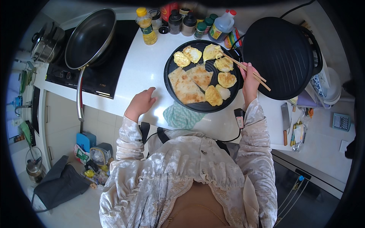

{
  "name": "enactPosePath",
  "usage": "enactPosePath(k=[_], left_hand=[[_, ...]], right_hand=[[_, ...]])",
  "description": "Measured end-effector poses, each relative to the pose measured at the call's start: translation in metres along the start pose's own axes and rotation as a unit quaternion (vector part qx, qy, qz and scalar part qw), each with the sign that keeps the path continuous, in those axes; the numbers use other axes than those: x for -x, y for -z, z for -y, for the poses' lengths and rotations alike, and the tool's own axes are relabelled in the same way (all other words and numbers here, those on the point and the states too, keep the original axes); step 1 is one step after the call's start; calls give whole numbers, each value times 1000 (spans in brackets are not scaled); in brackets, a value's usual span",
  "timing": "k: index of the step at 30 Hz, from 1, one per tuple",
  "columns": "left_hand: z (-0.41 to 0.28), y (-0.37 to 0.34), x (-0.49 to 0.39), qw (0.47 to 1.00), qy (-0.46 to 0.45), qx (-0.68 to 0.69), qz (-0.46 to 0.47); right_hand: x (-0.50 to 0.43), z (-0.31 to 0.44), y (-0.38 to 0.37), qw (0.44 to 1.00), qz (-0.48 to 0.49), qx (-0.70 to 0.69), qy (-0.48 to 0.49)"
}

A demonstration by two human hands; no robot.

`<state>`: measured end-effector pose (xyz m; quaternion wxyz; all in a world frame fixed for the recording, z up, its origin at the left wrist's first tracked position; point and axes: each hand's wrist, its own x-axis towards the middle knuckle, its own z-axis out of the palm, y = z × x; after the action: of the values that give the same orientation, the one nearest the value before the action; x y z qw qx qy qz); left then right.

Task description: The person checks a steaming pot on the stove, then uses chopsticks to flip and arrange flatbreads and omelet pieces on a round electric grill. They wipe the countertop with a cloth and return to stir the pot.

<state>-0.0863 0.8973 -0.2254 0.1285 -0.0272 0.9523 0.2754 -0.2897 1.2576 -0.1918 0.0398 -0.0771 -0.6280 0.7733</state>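
Observation:
My right hand (pixel 250 79) holds a pair of wooden chopsticks (pixel 239 63), whose tips touch a fried egg (pixel 212 52) at the top of a round black electric griddle (pixel 166 84). Several more fried eggs lie around the griddle's upper and right parts. Two pieces of browned flatbread (pixel 186 87) sit on its left and middle. My left hand (pixel 141 103) hangs over the white counter left of the griddle, fingers apart and holding nothing. Just below the griddle's near edge lies a green and white checked cloth (pixel 182 115).
The griddle's ridged black lid (pixel 278 58) stands open at right. A frying pan (pixel 90 38) rests on the cooktop (pixel 114 65), its handle past the edge. An oil bottle (pixel 146 27) and seasoning jars (pixel 175 22) line the back. A knife (pixel 285 119) lies at lower right.

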Motion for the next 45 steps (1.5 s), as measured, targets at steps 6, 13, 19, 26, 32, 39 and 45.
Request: enactPosePath(k=[6, 13, 19, 26, 32, 39, 45], left_hand=[[1, 0, 0, 1000, 8, 0, 2], [1, 1, -1, 1000, 11, 2, 9], [2, 1, -1, 1000, 5, 6, 2], [5, -2, -1, 1000, 13, 4, 10], [4, -3, -1, 1000, -2, 15, 2], [8, -5, 1, 1000, 0, 13, -6], [8, -4, 5, 1000, 8, 21, -7]], right_hand=[[0, 4, -3, 1000, 1, 3, 5], [23, 14, -17, 908, 83, 315, 264], [45, 14, -20, 752, 330, 411, 397], [47, 15, -18, 740, 348, 419, 396], [49, 24, -25, 787, 305, 389, 370], [68, 29, -57, 814, 335, 344, 327], [75, 3, -85, 751, 409, 368, 365]])
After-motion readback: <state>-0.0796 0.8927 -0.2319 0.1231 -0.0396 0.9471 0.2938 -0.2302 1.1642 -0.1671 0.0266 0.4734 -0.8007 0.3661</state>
